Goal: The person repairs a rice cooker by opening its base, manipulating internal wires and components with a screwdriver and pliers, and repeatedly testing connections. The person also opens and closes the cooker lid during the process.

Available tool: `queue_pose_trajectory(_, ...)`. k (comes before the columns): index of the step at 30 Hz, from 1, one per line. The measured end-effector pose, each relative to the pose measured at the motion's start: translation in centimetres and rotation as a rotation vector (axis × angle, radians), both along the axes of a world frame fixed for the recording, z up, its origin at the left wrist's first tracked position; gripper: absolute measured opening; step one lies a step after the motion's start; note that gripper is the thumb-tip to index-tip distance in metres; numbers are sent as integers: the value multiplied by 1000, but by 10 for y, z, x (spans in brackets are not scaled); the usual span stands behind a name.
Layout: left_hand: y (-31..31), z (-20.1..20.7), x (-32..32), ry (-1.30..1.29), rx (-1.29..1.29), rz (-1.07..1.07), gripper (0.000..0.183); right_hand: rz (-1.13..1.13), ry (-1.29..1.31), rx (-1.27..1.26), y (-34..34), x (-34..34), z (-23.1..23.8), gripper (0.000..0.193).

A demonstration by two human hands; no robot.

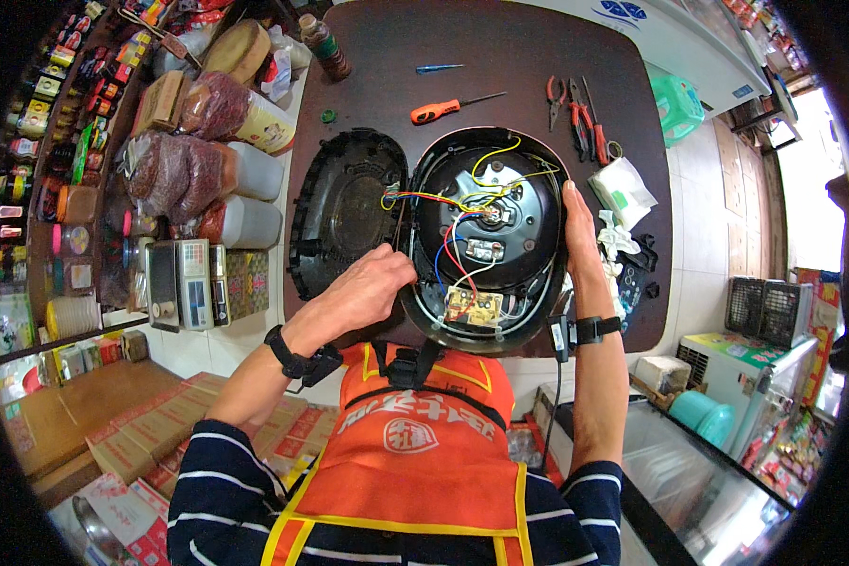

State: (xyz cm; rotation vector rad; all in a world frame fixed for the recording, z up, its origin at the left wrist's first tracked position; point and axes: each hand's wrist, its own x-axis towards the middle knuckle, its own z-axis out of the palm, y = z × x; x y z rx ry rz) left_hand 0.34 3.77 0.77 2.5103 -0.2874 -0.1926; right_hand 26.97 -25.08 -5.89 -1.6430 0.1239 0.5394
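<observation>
White-lettered orange apron [415,481], left hand [373,283] bunched by black appliance [439,234], hold unclear; right hand [581,226] flat against it

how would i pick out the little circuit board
On the dark table sits a wired black housing. Inside it, at the end nearest the person's orange apron, lies the circuit board. Its yellowish-tan rectangle sets it apart from the smaller silvery block farther in.

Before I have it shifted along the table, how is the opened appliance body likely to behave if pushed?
The appliance body looks rigid, judging by its curved shell, so it should probably move as one piece. The thin coloured wires appear to run toward the black cover, so pushing might tug them. The exposed circuit board is probably fragile.
</observation>
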Motion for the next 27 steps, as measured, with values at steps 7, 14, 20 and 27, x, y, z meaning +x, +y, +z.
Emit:
queue_pose_trajectory(7,-6,-2,2,-20,50,-59,19,61,-13,-34,0,-1,5,80)
queue_pose_trajectory(14,-10,10,-2,-28,182,-116,18,41,10,-17,2,-2,6,78)
queue_pose_trajectory(20,-3,25,-17,-53,89,-53,27,45,25,8,4,-5,14,77)
queue_pose_trajectory(27,-8,20,-17,-43,40,-47,27,35,29,11,5,-5,12,77)
